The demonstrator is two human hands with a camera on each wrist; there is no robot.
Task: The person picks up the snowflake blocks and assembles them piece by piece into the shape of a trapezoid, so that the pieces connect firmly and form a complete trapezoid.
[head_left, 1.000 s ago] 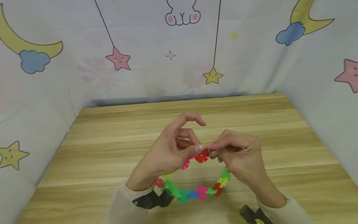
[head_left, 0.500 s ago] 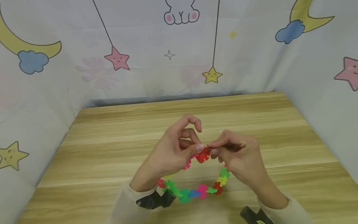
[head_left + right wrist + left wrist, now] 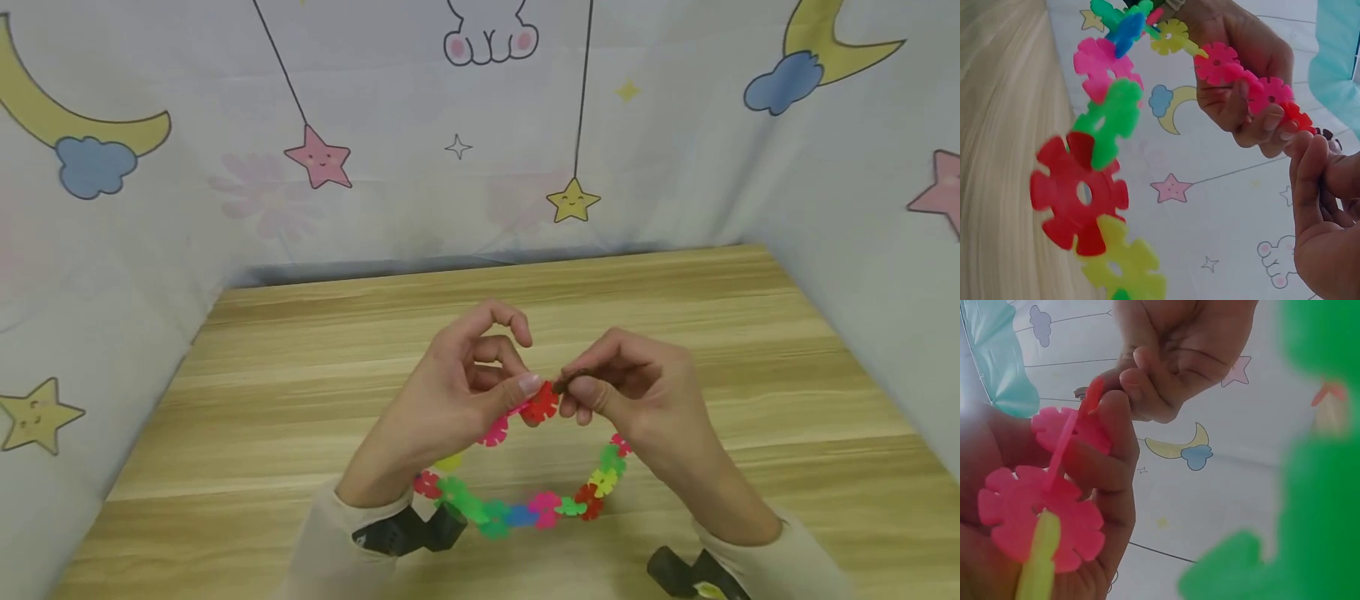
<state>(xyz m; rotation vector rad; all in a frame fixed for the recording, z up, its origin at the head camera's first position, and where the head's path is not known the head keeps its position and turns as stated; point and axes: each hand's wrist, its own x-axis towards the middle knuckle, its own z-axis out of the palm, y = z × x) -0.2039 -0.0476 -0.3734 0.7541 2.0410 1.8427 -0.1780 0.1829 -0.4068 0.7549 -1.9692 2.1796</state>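
A loop of coloured, flower-shaped interlocking discs [image 3: 545, 509] hangs from my hands, in pink, green, blue, yellow and red. My left hand [image 3: 457, 400] pinches a red disc [image 3: 543, 403] at the upper part of the loop, its index finger raised and bent. Opposite it, my right hand [image 3: 648, 408] pinches a dark brown disc [image 3: 573, 381] between thumb and index finger, right at the red disc's edge. Pink discs [image 3: 1041, 515] run along the left palm in the left wrist view. Fingers hide much of the brown disc in the right wrist view.
Below the hands lies a wood-grain tabletop [image 3: 337, 358]. A white cloth [image 3: 405, 108] printed with stars, moons and clouds surrounds its back and sides. Dark cameras [image 3: 408, 531] are strapped to both wrists, the left one close to the loop.
My right hand has shifted slightly up, and more of the brown disc shows at the red disc's edge. The left hand has shifted a little left, and the loop sways with them.
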